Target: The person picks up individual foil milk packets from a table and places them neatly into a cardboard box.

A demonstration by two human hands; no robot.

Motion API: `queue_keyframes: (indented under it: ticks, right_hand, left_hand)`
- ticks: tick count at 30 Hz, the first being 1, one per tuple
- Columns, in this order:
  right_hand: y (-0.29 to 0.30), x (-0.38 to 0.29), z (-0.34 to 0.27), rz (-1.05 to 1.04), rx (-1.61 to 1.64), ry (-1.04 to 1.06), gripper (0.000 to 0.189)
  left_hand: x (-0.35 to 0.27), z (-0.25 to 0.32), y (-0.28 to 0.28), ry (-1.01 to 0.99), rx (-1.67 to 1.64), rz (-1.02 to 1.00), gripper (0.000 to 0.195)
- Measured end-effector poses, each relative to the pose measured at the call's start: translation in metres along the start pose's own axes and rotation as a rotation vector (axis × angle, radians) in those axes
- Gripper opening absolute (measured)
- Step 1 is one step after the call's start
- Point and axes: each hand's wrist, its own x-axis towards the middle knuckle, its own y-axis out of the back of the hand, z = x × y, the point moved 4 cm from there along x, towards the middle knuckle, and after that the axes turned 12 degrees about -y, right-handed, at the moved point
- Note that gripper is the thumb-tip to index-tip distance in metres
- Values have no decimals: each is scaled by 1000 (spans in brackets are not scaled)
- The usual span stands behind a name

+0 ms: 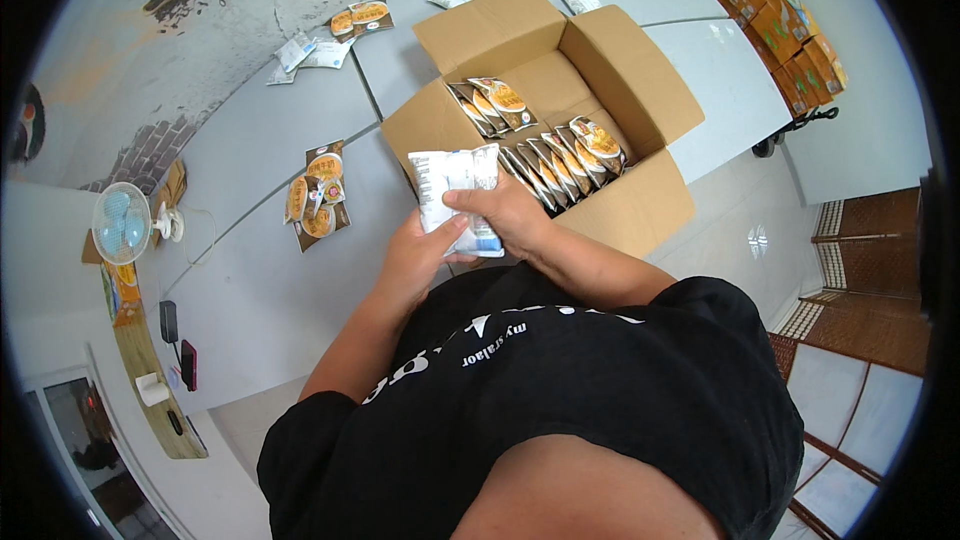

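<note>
Both my hands hold a white printed food packet (459,199), its back side up, near the close left edge of an open cardboard box. My left hand (424,251) grips its lower left part, thumb on top. My right hand (506,210) holds the right side, thumb across the face; fingers beneath are hidden. The cardboard box (630,60) has its flaps spread. Inside, a row of brown-and-orange packets (570,165) leans along the near side, and a shorter group (495,105) stands at the left. Part of the box floor shows.
Brown packets (319,195) lie on the grey table (270,300) to the left. More packets (362,19) and white-backed ones (322,52) lie farther back. A fan (124,223) and phone (189,365) are far left. Orange cartons (780,34) are stacked at the far right.
</note>
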Motion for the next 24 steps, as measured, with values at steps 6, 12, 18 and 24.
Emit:
queue_keyframes:
  ticks: [6, 12, 18, 24]
  right_hand:
    - [53, 29, -49, 296, -51, 16, 33]
    - [143, 80, -105, 636, -608, 149, 30]
    - [121, 124, -145, 683, -970, 55, 37]
    - [133, 142, -155, 904, -1702, 44, 35]
  left_hand:
    - [-4, -11, 29, 29, 43, 50, 44]
    - [-35, -45, 89, 138, 102, 239, 42]
    - [-59, -62, 118, 166, 62, 383, 39]
    - [-66, -72, 136, 151, 63, 444, 39]
